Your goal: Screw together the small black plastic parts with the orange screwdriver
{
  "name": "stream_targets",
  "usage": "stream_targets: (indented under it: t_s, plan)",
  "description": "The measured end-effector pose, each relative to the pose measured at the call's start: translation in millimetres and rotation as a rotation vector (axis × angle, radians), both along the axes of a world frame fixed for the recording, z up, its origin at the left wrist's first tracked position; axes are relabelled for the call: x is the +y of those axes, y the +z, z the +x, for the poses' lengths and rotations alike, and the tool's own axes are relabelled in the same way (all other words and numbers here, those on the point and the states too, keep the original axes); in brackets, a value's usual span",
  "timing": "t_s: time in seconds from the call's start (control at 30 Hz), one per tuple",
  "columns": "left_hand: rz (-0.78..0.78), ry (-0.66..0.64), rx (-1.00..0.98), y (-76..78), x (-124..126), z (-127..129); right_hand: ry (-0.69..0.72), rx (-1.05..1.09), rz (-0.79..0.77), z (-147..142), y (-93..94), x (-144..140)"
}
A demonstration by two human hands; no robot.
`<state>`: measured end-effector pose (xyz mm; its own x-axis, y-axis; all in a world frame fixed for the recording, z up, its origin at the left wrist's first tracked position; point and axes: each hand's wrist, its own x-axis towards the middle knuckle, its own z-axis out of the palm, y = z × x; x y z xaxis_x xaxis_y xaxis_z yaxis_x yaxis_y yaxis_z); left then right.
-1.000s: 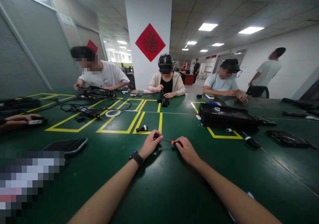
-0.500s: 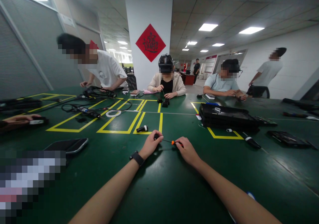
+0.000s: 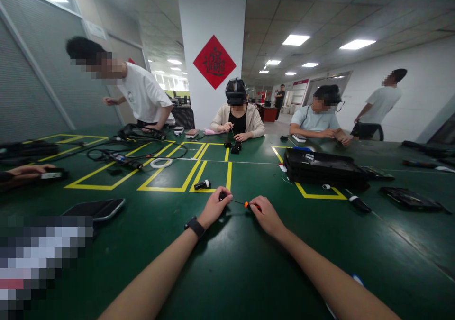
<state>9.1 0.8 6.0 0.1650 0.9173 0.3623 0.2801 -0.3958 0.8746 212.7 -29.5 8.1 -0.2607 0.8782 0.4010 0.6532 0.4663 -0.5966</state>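
My left hand (image 3: 214, 208), with a black watch on its wrist, pinches a small black part (image 3: 222, 196) against the green table (image 3: 227, 263). My right hand (image 3: 266, 214) grips a thin screwdriver with an orange collar (image 3: 246, 204). Its metal tip points left into the black part. A similar small black piece (image 3: 202, 184) lies just beyond my left hand on a yellow tape line.
A black case (image 3: 322, 167) sits to the right inside a yellow outline. A phone (image 3: 94, 208) lies at the left, cables (image 3: 135, 151) and a white ring (image 3: 161, 162) farther back. Three people sit or stand across the table; another walks at the far right.
My hands hold the same position. The person at the far left has risen from leaning over the table to standing upright.
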Motion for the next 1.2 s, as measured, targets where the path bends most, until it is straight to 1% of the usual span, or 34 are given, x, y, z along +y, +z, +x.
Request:
stream_targets:
  t_s: [0.23,0.47,0.67,0.9,1.07,1.2]
  plan:
    - [-0.01,-0.021,-0.024,0.1,0.2,0.4,0.004,0.024,0.023,-0.7,2.3,-3.3]
    - [-0.012,-0.026,-0.03,0.9,-0.4,0.3,0.004,-0.005,-0.002,0.2,2.4,-1.2]
    - [-0.02,-0.021,-0.027,0.3,0.5,0.4,0.016,0.029,0.032,0.0,2.7,-2.5]
    - [-0.013,-0.029,-0.018,0.8,-0.1,0.3,-0.006,0.053,0.012,-1.0,-0.7,-0.6]
    - [-0.016,-0.024,-0.027,-0.1,0.6,-0.5,0.029,0.003,0.018,0.0,-0.7,1.1]
    - [-0.022,-0.01,-0.031,-0.8,1.4,-0.4,0.041,0.021,-0.001,-0.1,2.9,-2.5]
